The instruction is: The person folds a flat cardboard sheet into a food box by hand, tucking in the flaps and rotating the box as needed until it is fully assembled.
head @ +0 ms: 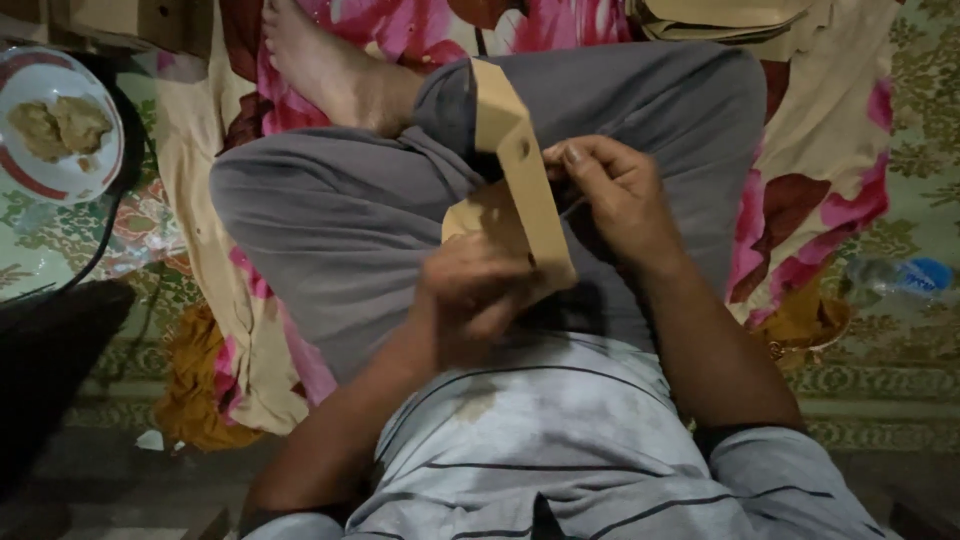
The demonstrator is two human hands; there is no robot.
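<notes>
I sit cross-legged in grey trousers and hold a tan paper bag piece [520, 165] over my lap. My left hand [470, 290] grips its lower end from below. My right hand [615, 195] pinches its right edge near a small punched hole, with what looks like a thin string at the fingers. The paper is folded into a long flat strip that runs up toward my knee. A bare foot [320, 65] rests at the top of the view.
A white plate with a red rim [95, 170] holding tan paste sits at the upper left. A stack of tan paper [730, 20] lies at the top right. A clear plastic bottle [895, 275] lies on the patterned mat at right. Flowered cloth lies beneath me.
</notes>
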